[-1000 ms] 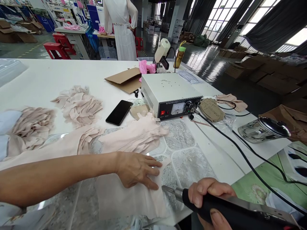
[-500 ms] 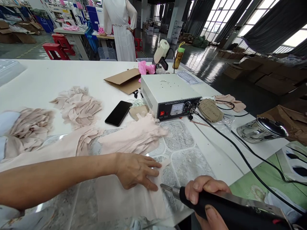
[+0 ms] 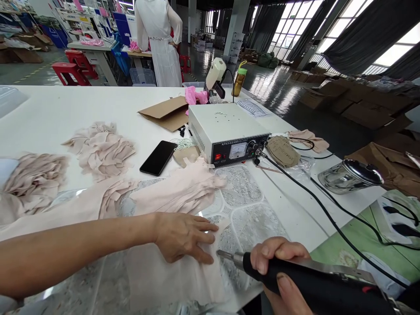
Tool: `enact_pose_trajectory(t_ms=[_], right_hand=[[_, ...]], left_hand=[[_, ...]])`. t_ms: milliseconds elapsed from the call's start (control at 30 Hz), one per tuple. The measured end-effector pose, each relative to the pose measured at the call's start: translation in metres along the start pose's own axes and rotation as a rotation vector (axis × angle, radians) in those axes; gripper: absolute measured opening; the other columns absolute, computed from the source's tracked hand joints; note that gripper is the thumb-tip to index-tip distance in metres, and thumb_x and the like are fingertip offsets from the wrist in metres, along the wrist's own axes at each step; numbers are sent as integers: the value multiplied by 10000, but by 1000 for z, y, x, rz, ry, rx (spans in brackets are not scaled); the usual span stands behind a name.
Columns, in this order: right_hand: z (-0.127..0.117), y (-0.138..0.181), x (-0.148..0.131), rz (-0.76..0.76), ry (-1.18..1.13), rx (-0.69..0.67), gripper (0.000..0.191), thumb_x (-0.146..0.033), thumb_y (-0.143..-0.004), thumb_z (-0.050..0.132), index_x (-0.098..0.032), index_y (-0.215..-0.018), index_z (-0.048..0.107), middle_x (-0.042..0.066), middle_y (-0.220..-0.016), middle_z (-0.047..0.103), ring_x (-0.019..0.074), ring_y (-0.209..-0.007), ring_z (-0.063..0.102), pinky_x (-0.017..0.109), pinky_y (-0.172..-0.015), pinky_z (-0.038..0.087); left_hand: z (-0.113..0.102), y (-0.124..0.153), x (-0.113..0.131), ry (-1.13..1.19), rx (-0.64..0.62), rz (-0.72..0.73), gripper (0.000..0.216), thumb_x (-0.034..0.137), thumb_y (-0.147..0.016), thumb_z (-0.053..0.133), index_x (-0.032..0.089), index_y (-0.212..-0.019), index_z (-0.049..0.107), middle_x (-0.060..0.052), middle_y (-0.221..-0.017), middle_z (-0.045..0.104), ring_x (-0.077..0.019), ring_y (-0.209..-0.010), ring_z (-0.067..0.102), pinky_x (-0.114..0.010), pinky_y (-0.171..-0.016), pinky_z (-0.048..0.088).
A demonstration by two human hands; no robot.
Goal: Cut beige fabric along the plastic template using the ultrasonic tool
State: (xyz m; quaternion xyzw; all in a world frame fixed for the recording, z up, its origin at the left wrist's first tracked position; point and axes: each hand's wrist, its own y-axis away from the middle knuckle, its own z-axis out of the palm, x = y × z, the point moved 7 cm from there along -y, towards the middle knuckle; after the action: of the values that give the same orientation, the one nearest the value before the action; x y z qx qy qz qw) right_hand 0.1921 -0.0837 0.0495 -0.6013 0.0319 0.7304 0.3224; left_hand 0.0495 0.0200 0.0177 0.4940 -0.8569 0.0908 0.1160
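My left hand [image 3: 185, 238] lies with its fingers spread, pressing a pale pink piece of thin fabric [image 3: 170, 284] onto the grey stone-patterned mat [image 3: 259, 225]. In my right hand [image 3: 282, 267] is a black-handled ultrasonic cutter [image 3: 315, 282], with fingers and thumb wrapped round its grip. Its metal tip points left and sits at the fabric's right edge, close to my left fingertips; whether it touches the cloth I cannot tell. Just beyond my left hand is a stack of pale pink fabric pieces [image 3: 177, 186]. A cable [image 3: 315, 205] runs towards a white control box [image 3: 229, 122].
A black phone [image 3: 158, 157] lies left of the box, and heaped fabric pieces [image 3: 101, 148] are farther left. Brown card templates [image 3: 282, 151] and a lidded glass jar [image 3: 348, 175] stand right, near cables and a power strip [image 3: 398, 218]. A person in white [image 3: 160, 39] stands beyond the table.
The view has shifted slightly, so the table's contents sit a little farther left. Both hands keep nearly the same places, and the cutter's tip stays by the fabric's edge.
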Motion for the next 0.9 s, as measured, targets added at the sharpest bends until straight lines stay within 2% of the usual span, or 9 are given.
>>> enact_pose_trajectory(t_ms=[167,433,667,900], right_hand=[[2,-5,0,-33,8,-7,74,-293,-912,564,-249,-965,535,-3,-825,509,117,-619,540,309,-576,531],[-1,-8,-1,-45,14,49,66,-282,-891,593,-243,-936,562,0,-799,510,118,-618,532,303,-568,541],[1,-12,-2,-45,22,60,77,-294,-882,608,-244,-925,568,-5,-786,504,113,-594,536,294,-545,547],[0,-11,2,-41,15,58,63,-289,-892,590,-242,-920,558,-11,-792,504,109,-604,531,293,-564,547]], left_hand=[[-2,0,-3,53,45,-38,539,123,-676,614,251,-1196,677,-110,-1113,655,-352,-1313,486,-440,-1096,429],[1,0,2,-19,37,25,561,126,-671,641,170,-1228,674,-149,-1125,632,-394,-1304,478,-462,-1097,421],[-1,2,-4,83,58,-68,519,119,-662,625,278,-1152,693,-80,-1111,654,-343,-1334,474,-432,-1120,404],[1,2,1,-3,74,11,541,122,-663,616,196,-1194,689,-129,-1114,640,-371,-1309,489,-434,-1115,417]])
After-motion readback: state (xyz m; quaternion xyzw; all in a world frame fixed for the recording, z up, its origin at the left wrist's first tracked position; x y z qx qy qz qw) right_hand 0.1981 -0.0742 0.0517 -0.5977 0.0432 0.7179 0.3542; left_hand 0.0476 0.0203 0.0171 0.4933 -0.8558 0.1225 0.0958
